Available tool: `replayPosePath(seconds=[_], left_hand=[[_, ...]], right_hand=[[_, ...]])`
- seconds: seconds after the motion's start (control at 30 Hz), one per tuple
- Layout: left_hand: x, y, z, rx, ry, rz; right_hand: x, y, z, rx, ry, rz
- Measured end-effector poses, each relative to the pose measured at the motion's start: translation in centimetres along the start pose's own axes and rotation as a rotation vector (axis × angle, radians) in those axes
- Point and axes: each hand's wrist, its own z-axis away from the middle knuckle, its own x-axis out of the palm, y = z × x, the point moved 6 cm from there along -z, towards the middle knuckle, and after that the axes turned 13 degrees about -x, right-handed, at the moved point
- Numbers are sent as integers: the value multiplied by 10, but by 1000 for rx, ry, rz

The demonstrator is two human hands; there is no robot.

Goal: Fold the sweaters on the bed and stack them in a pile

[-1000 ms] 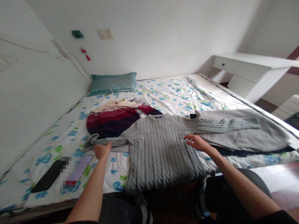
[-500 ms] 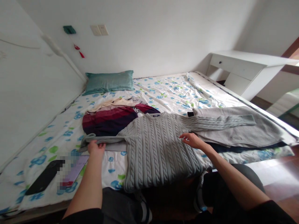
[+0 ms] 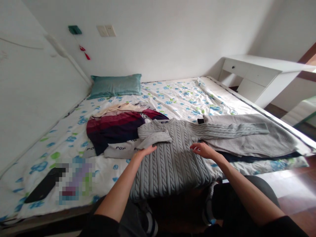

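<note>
A grey sweater lies flat on the bed. The left hand, flat with fingers together, touches the sleeve folded across the sweater's chest. The right hand rests on the sweater's right side, fingers loosely spread. A striped jumper lies left of the sweater.

pixelated patch beside phone

Sleeves: black; the left sleeve and right sleeve show only at the upper arms, nearer than the bed.
Arms: uncovered from the sleeves down to the left hand and right hand.
Legs: dark grey trousers, below the bed's near edge.
Feet: dark shoes with white trim, a touch of blue on the right one.
</note>
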Motion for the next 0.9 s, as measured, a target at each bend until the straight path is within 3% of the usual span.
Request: replayPosePath(seconds=[0.07,0.27,0.4,0.53,0.67,0.77,0.83,0.9], left_hand=[[12,-1,1,48,-41,-21],[13,-7,-7,80,12,-118],[38,-8,-9,39,64,-329],[61,3,-9,58,137,-319],[82,40,-21,38,104,-14],[97,78,-35,-117,21,487],[112,109,-39,-130,-170,822],[124,136,-34,-64,-412,975]], right_hand=[[-1,1,2,3,-8,12],[-3,-1,0,3,-20,29],[-5,-10,-3,23,-66,59],[-5,-18,-5,13,-118,60],[-5,-18,-7,-7,-129,79],[-7,-16,-10,4,-119,90],[-8,-16,-12,9,-110,77],[-7,-14,-16,22,-112,59]])
